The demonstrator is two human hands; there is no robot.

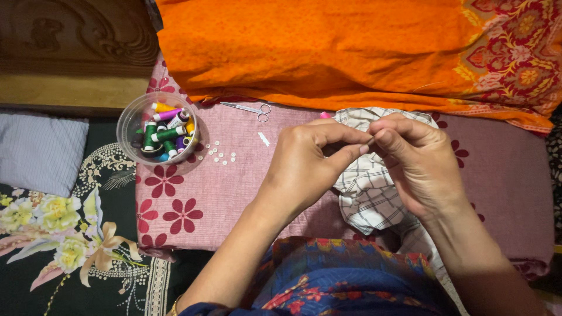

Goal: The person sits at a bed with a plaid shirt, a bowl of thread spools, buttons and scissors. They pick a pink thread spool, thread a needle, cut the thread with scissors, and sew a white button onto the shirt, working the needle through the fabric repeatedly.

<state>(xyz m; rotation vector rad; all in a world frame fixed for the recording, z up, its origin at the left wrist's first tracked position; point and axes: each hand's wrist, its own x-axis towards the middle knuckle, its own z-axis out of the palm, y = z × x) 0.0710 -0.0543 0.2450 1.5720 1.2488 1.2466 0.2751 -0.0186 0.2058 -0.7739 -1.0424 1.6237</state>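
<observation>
Spools of thread (165,130) in green, purple, orange and white fill a clear round tub (126,126) at the left edge of the pink flowered cushion (234,187). Just beside the tub we see small white buttons (218,153) scattered on the pink cloth, and farther back a pair of small scissors (253,109) lies near the hem of an orange cloth (304,52). None of these stands between us and the work.

Our left hand (307,167) and right hand (418,161) meet above the white checked fabric (369,190), which lies crumpled at the middle of the cushion and trails down toward our lap. Both hands are pinched together, thumb against forefinger, fingertips nearly touching; whatever they grip is too fine to tell.

Bare pink cloth lies open left of the hands and right of them toward the cushion's edge. The checked fabric's long axis runs from the orange hem toward us.
</observation>
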